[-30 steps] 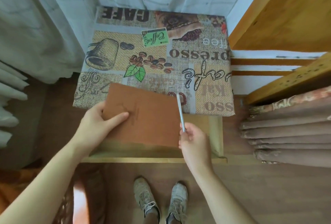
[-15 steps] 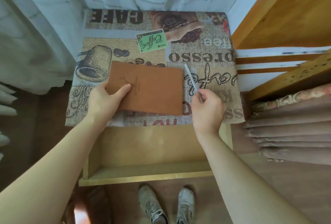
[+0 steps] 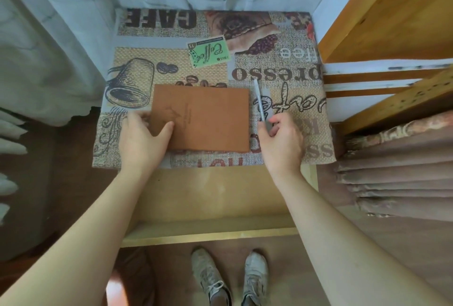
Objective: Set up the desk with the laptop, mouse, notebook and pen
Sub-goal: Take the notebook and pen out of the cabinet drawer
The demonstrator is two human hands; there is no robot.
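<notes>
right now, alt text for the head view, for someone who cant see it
A left hand holds a brown notebook flat on a coffee-print desk cover, while the right hand holds a pen beside it. An open wooden drawer shows below.

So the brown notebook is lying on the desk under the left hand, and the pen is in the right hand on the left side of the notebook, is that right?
Not quite. In the head view the pen, held by the right hand, lies just off the right edge of the brown notebook, not the left. The rest holds: the notebook is on the desk under the left hand.
</notes>
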